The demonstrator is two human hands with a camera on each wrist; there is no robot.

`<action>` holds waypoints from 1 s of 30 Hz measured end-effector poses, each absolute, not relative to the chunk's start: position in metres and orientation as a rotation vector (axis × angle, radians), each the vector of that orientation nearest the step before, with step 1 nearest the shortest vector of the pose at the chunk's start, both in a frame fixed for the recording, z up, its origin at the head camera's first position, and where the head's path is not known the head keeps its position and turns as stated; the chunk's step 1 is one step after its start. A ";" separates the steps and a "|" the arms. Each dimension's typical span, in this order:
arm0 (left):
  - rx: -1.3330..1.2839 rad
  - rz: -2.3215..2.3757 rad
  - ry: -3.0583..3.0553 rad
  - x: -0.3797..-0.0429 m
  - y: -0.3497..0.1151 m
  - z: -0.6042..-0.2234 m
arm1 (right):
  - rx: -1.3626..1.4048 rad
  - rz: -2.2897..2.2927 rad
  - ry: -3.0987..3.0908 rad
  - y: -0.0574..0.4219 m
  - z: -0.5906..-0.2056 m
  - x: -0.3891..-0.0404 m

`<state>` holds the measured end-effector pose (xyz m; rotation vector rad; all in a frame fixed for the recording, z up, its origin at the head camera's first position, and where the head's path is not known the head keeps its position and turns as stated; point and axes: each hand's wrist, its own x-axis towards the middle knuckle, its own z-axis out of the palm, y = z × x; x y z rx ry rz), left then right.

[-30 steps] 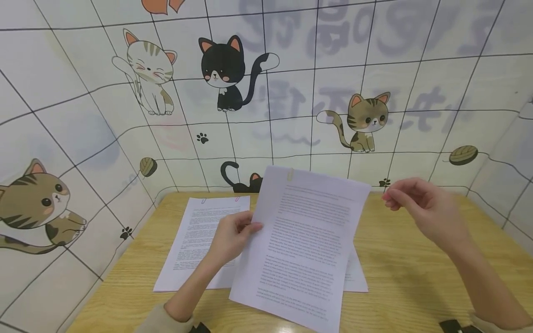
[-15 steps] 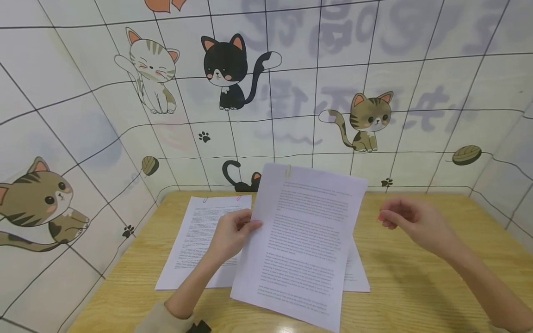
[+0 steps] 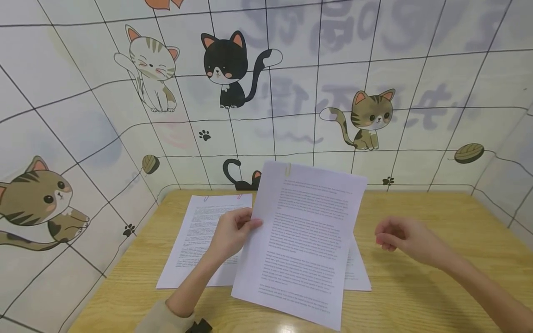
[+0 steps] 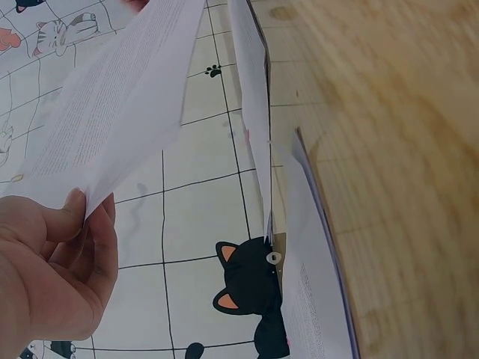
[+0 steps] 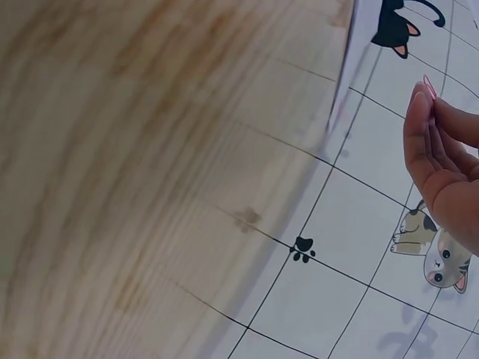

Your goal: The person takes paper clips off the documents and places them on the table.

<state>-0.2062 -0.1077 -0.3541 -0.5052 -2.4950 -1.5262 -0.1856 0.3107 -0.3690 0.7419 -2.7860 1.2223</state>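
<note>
My left hand (image 3: 233, 236) pinches the left edge of a printed paper sheet (image 3: 308, 240), held up at a tilt over the table. A pale yellow paper clip (image 3: 288, 170) sits on the sheet's top edge, left of its middle. To the right of the sheet and apart from it, my right hand (image 3: 403, 239) is raised above the table. Between its thumb and fingertip it pinches a small pinkish-red paper clip (image 5: 429, 87), whose loop sticks out in the right wrist view. In the left wrist view, the left thumb (image 4: 73, 208) presses on the sheet's face.
A printed stack (image 3: 195, 236) lies at the left on the wooden table (image 3: 416, 296), with a grey clip (image 3: 206, 198) and a red clip (image 3: 239, 197) on its top edge. Other papers (image 3: 358, 273) lie partly hidden behind the raised sheet. A cat-print wall covering (image 3: 291, 106) stands behind.
My right hand has come down and slightly to the left, still pinching the small clip. The left hand and its sheet have stayed nearly still.
</note>
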 end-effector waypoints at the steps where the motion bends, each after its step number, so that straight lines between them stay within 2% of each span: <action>1: -0.508 -1.526 -2.492 -0.207 -0.108 -0.354 | 0.747 1.224 -2.796 0.311 -0.371 -0.186; 12: -0.507 -1.549 -2.481 -0.209 -0.109 -0.358 | 0.837 1.220 -2.914 0.310 -0.391 -0.183; 30: -0.395 -1.611 -2.459 -0.208 -0.107 -0.356 | 0.893 1.227 -2.981 0.312 -0.403 -0.183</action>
